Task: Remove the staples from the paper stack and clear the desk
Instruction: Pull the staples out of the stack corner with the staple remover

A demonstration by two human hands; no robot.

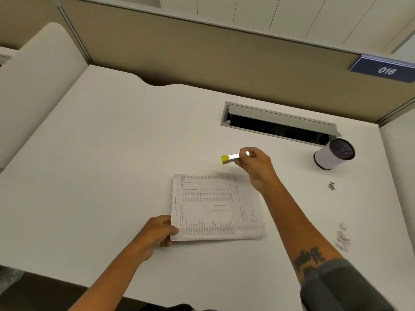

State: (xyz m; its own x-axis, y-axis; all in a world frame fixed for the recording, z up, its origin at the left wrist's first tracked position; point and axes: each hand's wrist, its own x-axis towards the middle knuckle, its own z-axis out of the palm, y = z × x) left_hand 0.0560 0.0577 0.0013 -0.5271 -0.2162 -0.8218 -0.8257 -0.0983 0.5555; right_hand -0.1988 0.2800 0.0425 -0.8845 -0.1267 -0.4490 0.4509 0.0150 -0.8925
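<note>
A printed paper stack [215, 207] lies flat on the white desk [112, 153], a little right of centre. My left hand [157, 234] grips its near left corner, thumb on top. My right hand [256, 164] hovers just beyond the stack's far right corner and holds a staple remover [230, 158], a silver metal tool with a yellow tip pointing left. The tool is above the desk, not touching the paper. Loose pulled staples [342, 240] lie scattered on the desk at the right, and a small darker clump of staples [331, 186] lies farther back.
A white cylindrical pen holder [332, 154] with a dark mesh top lies tipped on the right. Behind it an open cable tray [278, 124] is set into the desk. A beige partition [202, 55] bounds the back, with a blue "016" plate [385, 69].
</note>
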